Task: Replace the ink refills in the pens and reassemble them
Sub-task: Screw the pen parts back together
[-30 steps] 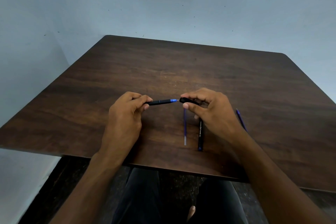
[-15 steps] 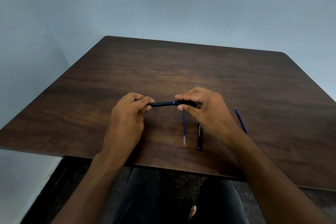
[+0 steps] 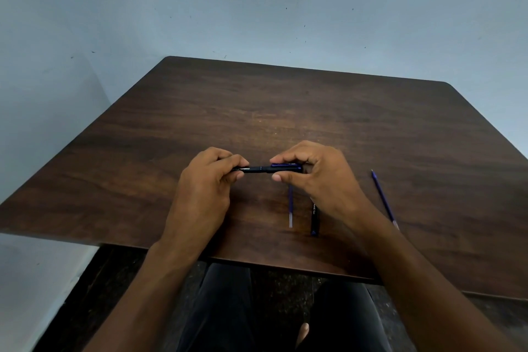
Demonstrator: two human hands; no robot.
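Observation:
A black pen (image 3: pixel 261 169) lies level between my two hands, just above the dark wooden table (image 3: pixel 285 111). My left hand (image 3: pixel 207 183) grips its barrel end. My right hand (image 3: pixel 320 177) holds the black cap with the blue clip (image 3: pixel 285 166), which sits fully over the pen's tip. Below my right hand a blue ink refill (image 3: pixel 290 208) lies on the table, pointing toward me. Beside it rests a second black pen (image 3: pixel 314 220), its far end hidden under my right hand. Another blue refill (image 3: pixel 384 198) lies farther right.
The table's near edge (image 3: pixel 257 261) runs just below my wrists, with my legs under it. A pale blue wall stands behind and to the left of the table.
My right hand has pushed the cap leftward over the pen's blue tip, which is now covered. Both hands have risen slightly in view.

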